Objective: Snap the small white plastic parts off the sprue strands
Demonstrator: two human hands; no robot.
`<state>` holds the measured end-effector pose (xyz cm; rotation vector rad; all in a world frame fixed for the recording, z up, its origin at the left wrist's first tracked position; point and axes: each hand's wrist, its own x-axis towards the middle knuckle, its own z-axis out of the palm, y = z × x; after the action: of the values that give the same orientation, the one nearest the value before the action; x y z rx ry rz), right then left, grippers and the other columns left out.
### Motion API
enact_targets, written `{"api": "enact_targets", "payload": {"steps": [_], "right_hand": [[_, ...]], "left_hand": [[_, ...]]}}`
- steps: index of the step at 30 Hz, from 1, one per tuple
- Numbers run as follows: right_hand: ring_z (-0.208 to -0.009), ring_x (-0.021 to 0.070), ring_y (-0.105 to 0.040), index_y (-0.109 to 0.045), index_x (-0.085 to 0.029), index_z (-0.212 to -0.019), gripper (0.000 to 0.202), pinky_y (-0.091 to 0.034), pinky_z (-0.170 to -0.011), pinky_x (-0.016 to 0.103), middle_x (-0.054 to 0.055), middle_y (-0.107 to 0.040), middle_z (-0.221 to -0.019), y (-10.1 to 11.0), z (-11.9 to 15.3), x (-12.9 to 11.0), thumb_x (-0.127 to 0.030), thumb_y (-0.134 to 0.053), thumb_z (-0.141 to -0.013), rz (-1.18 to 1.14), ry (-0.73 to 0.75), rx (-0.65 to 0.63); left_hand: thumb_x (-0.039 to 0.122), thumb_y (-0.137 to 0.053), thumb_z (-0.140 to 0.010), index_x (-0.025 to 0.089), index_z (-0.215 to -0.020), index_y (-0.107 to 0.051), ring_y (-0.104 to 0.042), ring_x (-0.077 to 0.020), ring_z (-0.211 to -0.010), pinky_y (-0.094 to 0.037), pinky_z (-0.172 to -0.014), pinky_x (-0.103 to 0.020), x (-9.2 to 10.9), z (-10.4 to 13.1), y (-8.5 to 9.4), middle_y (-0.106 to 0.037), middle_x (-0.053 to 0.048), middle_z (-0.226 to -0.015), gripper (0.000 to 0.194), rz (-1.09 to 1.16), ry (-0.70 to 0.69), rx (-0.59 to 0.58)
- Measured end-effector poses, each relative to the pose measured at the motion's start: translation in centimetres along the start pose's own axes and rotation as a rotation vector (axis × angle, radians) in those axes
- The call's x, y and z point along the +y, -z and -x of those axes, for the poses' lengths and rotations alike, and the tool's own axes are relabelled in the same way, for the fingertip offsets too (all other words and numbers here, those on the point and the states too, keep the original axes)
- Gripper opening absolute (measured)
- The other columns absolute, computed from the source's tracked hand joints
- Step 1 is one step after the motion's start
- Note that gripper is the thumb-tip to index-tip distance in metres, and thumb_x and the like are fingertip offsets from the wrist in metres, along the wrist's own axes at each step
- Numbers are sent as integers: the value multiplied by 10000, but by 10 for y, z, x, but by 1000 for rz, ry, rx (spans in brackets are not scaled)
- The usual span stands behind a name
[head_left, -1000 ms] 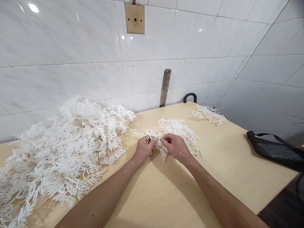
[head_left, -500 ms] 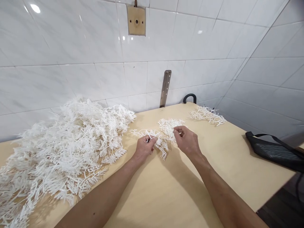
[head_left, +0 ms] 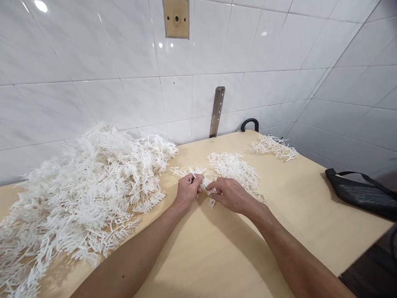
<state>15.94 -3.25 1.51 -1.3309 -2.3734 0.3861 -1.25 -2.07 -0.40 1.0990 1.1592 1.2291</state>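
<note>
My left hand is closed, thumb and forefinger pinching the stem of a white branching plastic sprig just above the table. Thin twigs of the sprig stick out to the left of these fingers and droop to their right. My right hand is at those drooping twigs, with its curled fingers and thumb around their tips. Its fingers partly cover them. Just behind the right hand lies a small heap of short white twigs.
A big pile of white plastic sprigs covers the left of the wooden table. More white twigs lie at the back right, near a black curved handle. A metal strip leans on the tiled wall. A black bag rests at right.
My right hand has moved left and down from the small heap to the sprig. My left hand keeps its pinch in nearly the same place. The view has tilted slightly downward.
</note>
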Motion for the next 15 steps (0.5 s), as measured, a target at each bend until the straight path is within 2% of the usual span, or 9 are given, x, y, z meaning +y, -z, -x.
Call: {"api": "enact_targets", "payload": {"steps": [9,12,15], "right_hand": [[-688,156,-570,-691,-215,-763,196,-382,-659,258,24,-627,-746,-8,-1,-2,-154,-530,-856,18,9,-6],[-693,154,-573,-665,-207,-756,163,-404,-662,263,27,-645,-795,-7,-1,-4,-166,-526,-833,-92,-13,31],[-653,144,-559,-647,-203,-790,133,-411,-618,259,20,-660,-805,-4,-3,-2,-244,-529,-835,-254,-87,93]], "left_hand": [[475,-686,-735,179,-662,-539,-362,-56,-345,-262,-375,-197,0,0,1,-476,61,-453,339,26,11,-12],[434,-683,-732,175,-659,-545,-371,-58,-351,-264,-373,-196,2,1,0,-477,58,-454,303,44,19,-16],[416,-675,-734,169,-666,-548,-375,-58,-355,-256,-368,-195,4,2,0,-482,52,-458,285,48,20,-6]]}}
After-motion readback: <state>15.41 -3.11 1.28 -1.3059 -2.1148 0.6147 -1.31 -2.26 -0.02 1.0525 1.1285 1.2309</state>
